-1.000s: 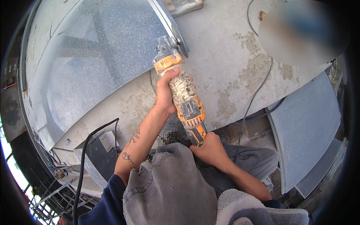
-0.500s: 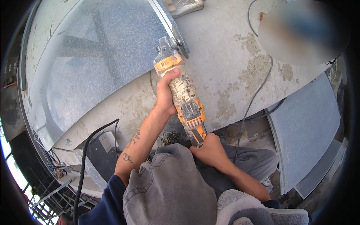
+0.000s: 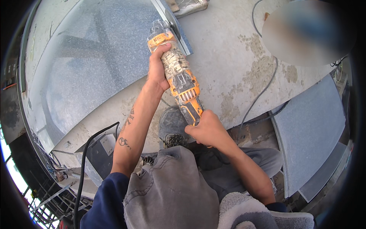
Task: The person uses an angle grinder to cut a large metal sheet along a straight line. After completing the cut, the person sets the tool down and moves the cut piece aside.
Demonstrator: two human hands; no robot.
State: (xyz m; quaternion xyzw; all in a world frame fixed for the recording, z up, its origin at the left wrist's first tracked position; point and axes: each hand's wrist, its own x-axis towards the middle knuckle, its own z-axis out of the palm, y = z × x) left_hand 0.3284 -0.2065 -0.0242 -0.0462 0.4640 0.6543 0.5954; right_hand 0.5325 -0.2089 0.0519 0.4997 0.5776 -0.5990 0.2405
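An orange and grey angle grinder (image 3: 184,82), its body wrapped in worn, dusty tape, is held in both my hands. My left hand (image 3: 158,66) wraps round the taped body just behind the head, thumb on top. At the rear handle, my right hand (image 3: 207,128) is closed round the grip. The disc (image 3: 172,23) stands on edge at the right side of the head, over a pale metal strip (image 3: 184,45) along the right edge of a blue-grey sheet (image 3: 118,49). Whether the disc touches the strip or spins, I cannot tell.
Beneath the sheet lies a stained concrete slab (image 3: 217,57). A thin grey cable (image 3: 263,91) crosses it on the right. More blue-grey sheets (image 3: 312,129) lean at the right. A black cable (image 3: 85,152) loops at lower left. My boot (image 3: 172,124) is under the grinder.
Both hands have pushed the grinder forward and slightly left, so the disc is farther up the strip. The strip's near end and my boot now show.
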